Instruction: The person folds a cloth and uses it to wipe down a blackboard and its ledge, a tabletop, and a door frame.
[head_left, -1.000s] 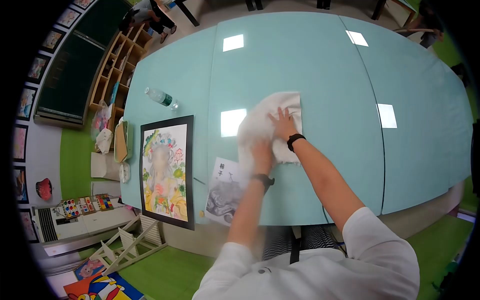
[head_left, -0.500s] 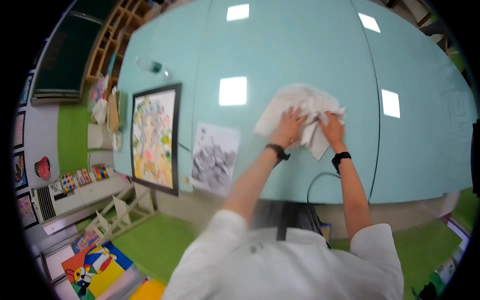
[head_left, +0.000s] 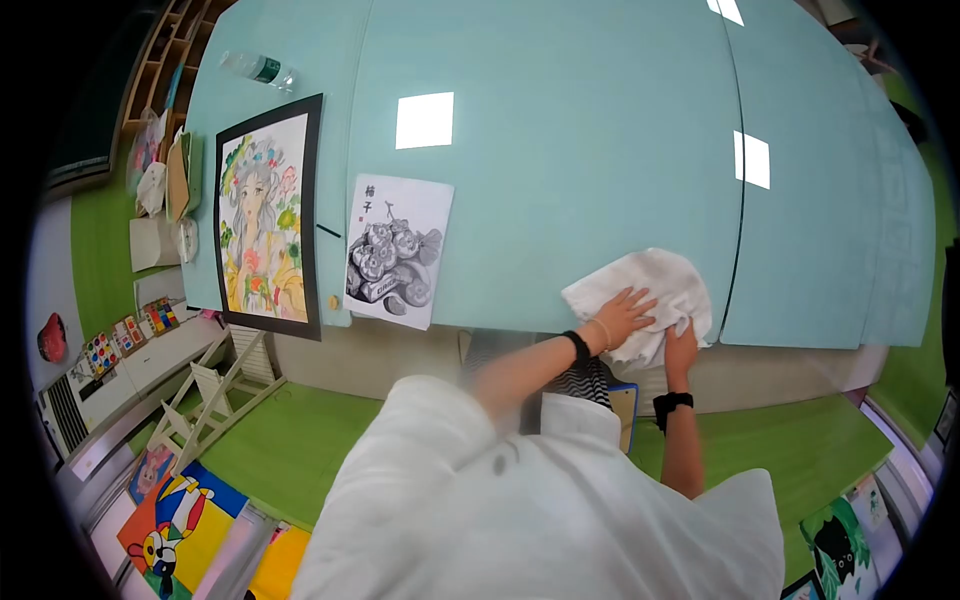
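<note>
A crumpled white cloth (head_left: pixel 645 275) lies at the front edge of the pale blue tabletop (head_left: pixel 540 180), its near part reaching down over the edge. My left hand (head_left: pixel 625 316) rests flat on the cloth with its fingers spread, pressing on it. Close beside it, my right hand (head_left: pixel 681 352) has its fingers closed on the cloth's near right edge; part of those fingers is hidden in the folds. Dark bands circle both wrists.
Left of the cloth lie a grey drawing (head_left: pixel 398 250) and a black-framed colour painting (head_left: pixel 265 220), with a dark thin stick (head_left: pixel 329 231) between them. A plastic bottle (head_left: pixel 258 70) lies farther back. A wooden easel (head_left: pixel 215 390) stands on the green floor (head_left: pixel 300 440).
Both hands and the cloth have moved toward me and slightly right, from the tabletop's middle to its front edge. The camera view has shifted, so the drawings and bottle appear higher and farther left.
</note>
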